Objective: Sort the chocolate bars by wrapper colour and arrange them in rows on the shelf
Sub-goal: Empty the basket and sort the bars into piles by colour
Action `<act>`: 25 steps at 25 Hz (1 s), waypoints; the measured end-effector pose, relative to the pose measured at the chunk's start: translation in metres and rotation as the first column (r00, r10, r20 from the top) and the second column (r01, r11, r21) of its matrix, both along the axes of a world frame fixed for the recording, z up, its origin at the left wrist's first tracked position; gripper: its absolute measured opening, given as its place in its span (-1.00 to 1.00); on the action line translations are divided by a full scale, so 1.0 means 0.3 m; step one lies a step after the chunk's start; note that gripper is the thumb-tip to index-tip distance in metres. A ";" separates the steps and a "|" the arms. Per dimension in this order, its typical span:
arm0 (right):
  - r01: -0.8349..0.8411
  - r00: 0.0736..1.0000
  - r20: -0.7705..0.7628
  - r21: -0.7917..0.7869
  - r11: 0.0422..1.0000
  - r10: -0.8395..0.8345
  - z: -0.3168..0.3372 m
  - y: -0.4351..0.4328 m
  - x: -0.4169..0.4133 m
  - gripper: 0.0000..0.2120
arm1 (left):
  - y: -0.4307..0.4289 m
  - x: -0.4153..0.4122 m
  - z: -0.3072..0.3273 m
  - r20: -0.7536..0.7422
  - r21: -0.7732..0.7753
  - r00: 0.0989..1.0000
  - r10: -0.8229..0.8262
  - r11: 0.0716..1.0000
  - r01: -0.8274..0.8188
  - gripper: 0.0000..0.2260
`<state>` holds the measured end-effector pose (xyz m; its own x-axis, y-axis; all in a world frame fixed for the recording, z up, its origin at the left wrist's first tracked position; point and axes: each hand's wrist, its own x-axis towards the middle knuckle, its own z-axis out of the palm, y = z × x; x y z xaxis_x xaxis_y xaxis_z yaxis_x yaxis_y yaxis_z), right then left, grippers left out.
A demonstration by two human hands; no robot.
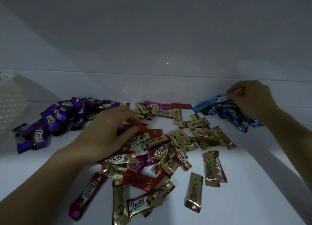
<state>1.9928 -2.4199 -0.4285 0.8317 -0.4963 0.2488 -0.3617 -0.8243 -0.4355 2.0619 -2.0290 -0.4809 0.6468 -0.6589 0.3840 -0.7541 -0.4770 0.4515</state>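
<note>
Many wrapped "Choco" bars lie on a white shelf [244, 199]. A pile of purple bars [54, 118] sits at the left and a pile of blue bars [228, 113] at the back right. Gold bars [194, 138], red bars [140, 180] and magenta bars [84, 196] are mixed in the middle. My left hand [108, 133] reaches into the mixed heap and pinches a red bar [141, 126] between thumb and fingers. My right hand [251, 98] is over the blue pile, its fingertips pinching a blue bar [222, 98] at the top of that pile.
The shelf's white back wall [152, 86] stands just behind the bars. A translucent dotted plastic bag [11, 104] lies at the far left beside the purple pile. The shelf's right side wall [287, 165] rises at the right.
</note>
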 end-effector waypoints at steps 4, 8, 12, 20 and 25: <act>-0.004 0.998 0.053 -0.420 0.908 0.029 -0.072 0.055 0.007 -0.81 | -0.006 0.000 -0.037 -0.060 0.222 0.996 0.071 0.973 -0.056 -0.46; -0.588 0.808 -0.083 -0.170 0.791 0.583 -0.137 0.301 0.073 -0.67 | -0.026 0.003 -0.070 -0.103 0.379 0.988 0.113 0.923 -0.066 -0.28; -0.635 0.765 -0.288 -0.188 0.749 0.576 -0.239 0.364 0.149 -0.48 | -0.030 0.009 -0.062 -0.090 0.316 0.992 0.093 0.947 -0.060 -0.28; -0.691 0.720 -0.161 -0.080 0.718 0.675 -0.239 0.365 -0.024 -0.63 | -0.002 -0.055 -0.012 -0.220 0.204 0.965 -0.144 0.960 0.190 -0.60; -0.665 0.747 -0.056 -0.091 0.741 0.663 -0.194 0.390 0.063 -0.65 | -0.036 -0.014 -0.023 -0.101 0.154 0.995 -0.006 0.988 0.021 -0.51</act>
